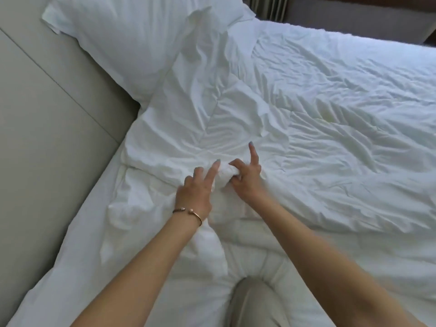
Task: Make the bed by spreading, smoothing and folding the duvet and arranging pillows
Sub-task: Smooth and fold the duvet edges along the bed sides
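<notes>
One head-worn view looks forward and steeply down, close over the bed (354, 114), apparently from its side.

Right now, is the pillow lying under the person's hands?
No, the pillow leans against the headboard, apart from both hands, which grip the duvet.
</notes>
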A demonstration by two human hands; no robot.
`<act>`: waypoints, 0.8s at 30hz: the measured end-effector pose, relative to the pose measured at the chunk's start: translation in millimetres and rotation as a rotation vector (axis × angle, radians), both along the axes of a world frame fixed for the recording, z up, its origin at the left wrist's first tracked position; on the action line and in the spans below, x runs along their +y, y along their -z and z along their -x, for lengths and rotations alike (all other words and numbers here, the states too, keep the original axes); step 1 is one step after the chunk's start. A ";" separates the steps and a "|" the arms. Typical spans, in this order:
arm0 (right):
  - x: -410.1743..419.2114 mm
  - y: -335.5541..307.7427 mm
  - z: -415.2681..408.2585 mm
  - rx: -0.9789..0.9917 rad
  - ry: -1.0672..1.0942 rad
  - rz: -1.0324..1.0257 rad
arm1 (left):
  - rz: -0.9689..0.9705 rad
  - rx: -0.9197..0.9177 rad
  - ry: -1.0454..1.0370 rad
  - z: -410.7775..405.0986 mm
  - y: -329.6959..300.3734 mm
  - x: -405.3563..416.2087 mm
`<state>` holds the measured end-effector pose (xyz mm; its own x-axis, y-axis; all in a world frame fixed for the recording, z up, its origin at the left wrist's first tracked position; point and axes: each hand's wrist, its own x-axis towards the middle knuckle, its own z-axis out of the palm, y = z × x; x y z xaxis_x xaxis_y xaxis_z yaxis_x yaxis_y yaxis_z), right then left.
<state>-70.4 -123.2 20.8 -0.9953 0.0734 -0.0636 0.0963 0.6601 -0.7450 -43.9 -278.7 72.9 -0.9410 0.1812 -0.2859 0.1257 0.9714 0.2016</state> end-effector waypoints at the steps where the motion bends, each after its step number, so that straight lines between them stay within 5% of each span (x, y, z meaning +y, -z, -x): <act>1: 8.0 3.5 12.2 -0.020 -0.028 -0.004 | -0.076 0.048 -0.022 18.4 3.7 1.8; 6: 53.4 2.2 20.1 -0.160 -0.146 -0.268 | -0.310 -0.031 -0.002 82.6 -25.2 -4.7; 9: 77.4 -15.8 9.1 -0.429 0.027 -0.480 | -0.347 -0.026 -0.064 89.8 -58.1 -10.7; 11: 93.5 -17.2 10.4 -0.703 0.112 -0.428 | -0.342 0.005 -0.104 92.6 -74.7 -17.2; 14: 109.7 -13.7 12.0 -0.955 -0.209 -0.269 | -0.318 0.004 -0.133 97.4 -87.1 -26.7; 16: 118.9 -18.7 12.9 -0.951 -0.377 -0.174 | -0.288 -0.010 -0.133 101.9 -88.5 -32.2; 24: 167.5 -76.9 93.2 -0.513 -0.204 0.020 | 0.168 0.254 -0.193 146.3 -95.7 -36.5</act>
